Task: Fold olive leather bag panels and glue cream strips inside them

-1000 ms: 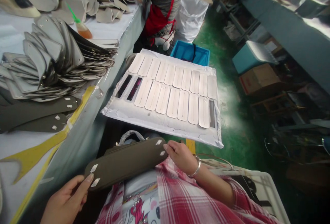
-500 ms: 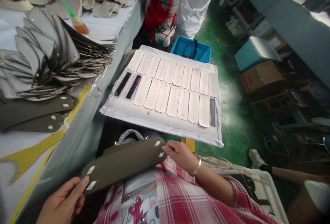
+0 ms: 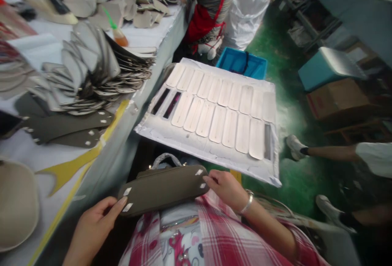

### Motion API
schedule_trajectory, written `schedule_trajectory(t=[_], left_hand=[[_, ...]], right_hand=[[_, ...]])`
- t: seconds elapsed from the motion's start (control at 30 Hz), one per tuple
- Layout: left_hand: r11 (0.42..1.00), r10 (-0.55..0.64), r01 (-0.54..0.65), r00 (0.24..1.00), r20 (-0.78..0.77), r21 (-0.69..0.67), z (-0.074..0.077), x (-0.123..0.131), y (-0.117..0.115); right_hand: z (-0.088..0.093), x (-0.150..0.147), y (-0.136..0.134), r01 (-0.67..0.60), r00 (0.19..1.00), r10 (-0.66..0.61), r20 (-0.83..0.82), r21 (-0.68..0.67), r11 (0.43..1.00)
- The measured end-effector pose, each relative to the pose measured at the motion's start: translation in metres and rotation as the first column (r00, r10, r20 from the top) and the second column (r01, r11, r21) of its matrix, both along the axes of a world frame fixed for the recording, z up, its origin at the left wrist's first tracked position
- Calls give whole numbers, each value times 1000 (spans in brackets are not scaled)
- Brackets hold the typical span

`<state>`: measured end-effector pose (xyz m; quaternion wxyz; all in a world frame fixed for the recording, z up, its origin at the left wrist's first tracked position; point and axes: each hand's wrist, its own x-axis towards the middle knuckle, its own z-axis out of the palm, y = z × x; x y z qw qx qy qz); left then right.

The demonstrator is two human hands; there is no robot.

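Between my hands is a long dark olive panel (image 3: pixel 165 188) with rounded ends and two small white tabs near each end. My left hand (image 3: pixel 96 221) pinches its left end, thumb on top. The right end is gripped by my right hand (image 3: pixel 225 188), which wears a silver bangle. Beyond it, a white cloth-covered board (image 3: pixel 196 145) carries two rows of pale rounded strips (image 3: pixel 216 124). Similar olive panels (image 3: pixel 70 125) with white tabs lie on the table at my left.
A pile of curved grey pieces (image 3: pixel 92 66) and a glue bottle with a green nozzle (image 3: pixel 118 35) are on the left table (image 3: pixel 147 82). A co-worker in a red apron (image 3: pixel 202 23) stands by a blue crate (image 3: pixel 241 63). Another person's legs (image 3: pixel 330 152) are at right.
My view has swung left, so the scene sits further right. Both hands still hold the olive panel, now nearly level. The walking person's legs at right have come further into view.
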<state>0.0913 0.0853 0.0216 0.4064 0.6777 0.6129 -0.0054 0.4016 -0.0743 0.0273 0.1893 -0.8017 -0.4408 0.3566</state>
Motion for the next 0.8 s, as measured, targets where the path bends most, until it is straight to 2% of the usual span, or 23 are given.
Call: schedule_trajectory(t=[0.1,0.27,0.47,0.6,0.7,0.8], left_hand=[[998,-60,57,995,81,37,11,8,5],[1000,-14,12,991,129,18,10,5,16],[999,-20,28,973,230,-32,6,-5,17],[990,68,-25,946,316,-138,3,-8,19],[974,131,-53,926,355,-221,2,-11,19],[982,110,-45,925,364,-182,2,-13,17]], right_hand=[[-6,1,0,-34,999,35,13,-37,999],[-18,5,5,-97,995,96,-21,-83,992],[-7,-1,10,-81,997,80,-21,-103,991],[-2,-3,16,-63,996,58,-61,-82,995],[-1,-4,17,-61,993,46,-105,-142,988],[-2,-5,16,-56,992,34,-119,-192,980]])
